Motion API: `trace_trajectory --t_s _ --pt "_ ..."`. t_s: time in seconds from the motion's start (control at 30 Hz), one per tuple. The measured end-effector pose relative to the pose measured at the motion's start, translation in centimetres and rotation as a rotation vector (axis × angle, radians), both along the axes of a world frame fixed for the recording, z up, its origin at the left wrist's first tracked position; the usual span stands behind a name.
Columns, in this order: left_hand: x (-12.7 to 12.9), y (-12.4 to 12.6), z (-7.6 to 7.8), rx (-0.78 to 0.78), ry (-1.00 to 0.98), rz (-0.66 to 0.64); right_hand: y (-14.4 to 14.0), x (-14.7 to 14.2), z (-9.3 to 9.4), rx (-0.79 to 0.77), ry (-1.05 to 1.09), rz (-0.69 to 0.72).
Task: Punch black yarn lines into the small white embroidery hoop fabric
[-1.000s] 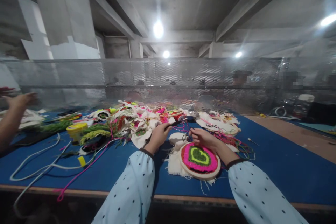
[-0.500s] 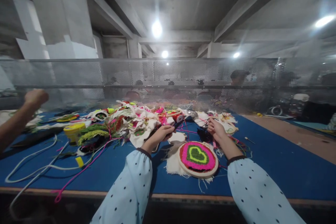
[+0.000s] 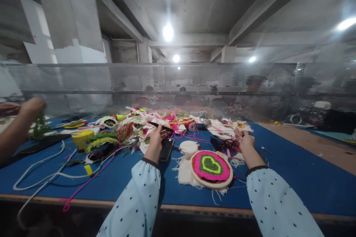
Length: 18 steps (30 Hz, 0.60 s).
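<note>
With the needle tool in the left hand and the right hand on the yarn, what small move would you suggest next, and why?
Probably bring the right hand with a yarn end toward the needle tool in the left hand: the tool is raised, the hoop lies untouched between them.

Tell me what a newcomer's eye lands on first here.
The embroidery hoop with its pink, green and red heart design, lying on the blue table between the sleeves. Beyond it, the bright heap of yarn and fabric pieces, where the left hand holds a thin dark tool.
</note>
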<state>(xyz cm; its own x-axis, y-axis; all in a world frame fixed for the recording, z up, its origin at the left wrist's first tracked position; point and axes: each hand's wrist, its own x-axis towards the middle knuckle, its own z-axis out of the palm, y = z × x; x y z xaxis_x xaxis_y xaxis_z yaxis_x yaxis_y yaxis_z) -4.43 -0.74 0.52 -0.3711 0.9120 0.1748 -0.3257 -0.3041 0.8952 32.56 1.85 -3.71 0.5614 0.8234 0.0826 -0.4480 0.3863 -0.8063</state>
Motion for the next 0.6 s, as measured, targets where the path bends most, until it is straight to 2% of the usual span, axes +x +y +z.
trace_trajectory --t_s 0.1,0.2,0.27,0.3,0.37,0.4,0.43,0.5,0.6 --pt "1.5 -0.7 -0.5 0.152 0.531 0.094 -0.3 -0.9 -0.1 -0.058 0.039 -0.078" --pt "3.3 -1.7 -1.0 0.255 0.984 0.205 -1.0 -3.9 0.5 -0.110 -0.084 0.071" --pt "4.5 -2.5 -1.2 0.313 1.192 0.195 -2.0 -7.2 0.8 -0.042 -0.254 0.291" --pt "5.1 -2.8 -1.2 0.361 1.265 0.171 -2.5 -9.0 0.9 0.012 -0.317 0.471" --pt "6.1 -3.3 -1.2 0.475 1.327 0.115 -3.6 -12.4 0.8 0.016 -0.421 0.811" --pt "6.3 -3.4 -1.2 0.518 1.330 0.094 -4.0 -13.7 0.7 -0.002 -0.481 0.947" --pt "6.5 -3.4 -1.2 0.541 1.331 0.088 -4.3 -14.6 0.7 -0.008 -0.548 1.018" --pt "6.1 -3.2 -1.1 0.535 1.364 0.113 -4.5 -14.8 0.8 -0.001 -0.629 1.017" --pt "4.6 -2.8 -1.0 0.474 1.473 0.159 -3.6 -11.4 1.2 0.011 -0.550 0.862"
